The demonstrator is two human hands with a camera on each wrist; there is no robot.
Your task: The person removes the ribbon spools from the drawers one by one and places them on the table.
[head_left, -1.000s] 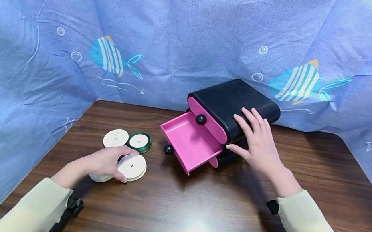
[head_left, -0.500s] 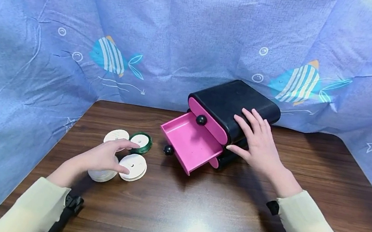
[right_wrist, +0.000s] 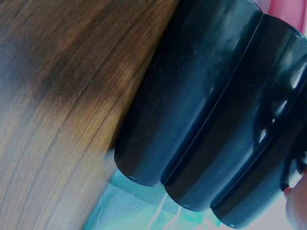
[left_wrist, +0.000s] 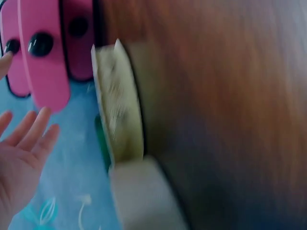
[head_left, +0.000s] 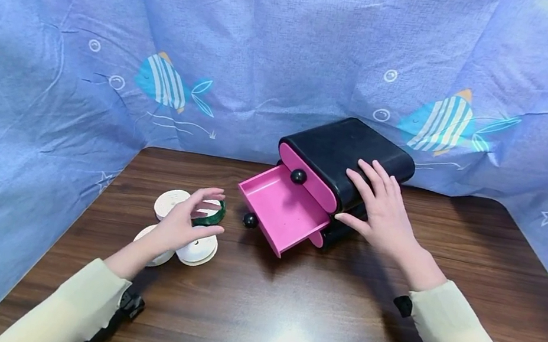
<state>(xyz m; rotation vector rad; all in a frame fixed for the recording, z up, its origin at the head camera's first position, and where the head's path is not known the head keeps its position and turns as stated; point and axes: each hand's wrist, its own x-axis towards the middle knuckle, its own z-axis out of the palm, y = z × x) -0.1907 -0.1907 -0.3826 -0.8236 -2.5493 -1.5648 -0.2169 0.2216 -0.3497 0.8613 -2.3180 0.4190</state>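
My left hand [head_left: 186,224], fingers apart and holding nothing, hovers over a group of ribbon spools. The green ribbon spool [head_left: 217,217] shows between its thumb and fingers. Around it lie a white spool [head_left: 169,202] at the back, another white spool [head_left: 196,251] at the front right and a third pale spool [head_left: 160,259], partly covered by the wrist. My right hand [head_left: 382,215] rests with spread fingers on a black drawer cabinet [head_left: 341,152], thumb at its front corner. The cabinet's middle pink drawer [head_left: 283,211] is pulled out, with nothing in it.
The top drawer's black knob [head_left: 297,176] and the pulled-out drawer's knob [head_left: 250,220] stick out toward the spools. A blue cloth with fish [head_left: 161,81] hangs behind the brown wooden table [head_left: 255,323]. The cabinet's stacked black tiers [right_wrist: 192,96] fill the right wrist view.
My left hand has left the front right white spool and moved up and right, over the green spool, its fingers wider apart. The right hand and cabinet have stayed put.
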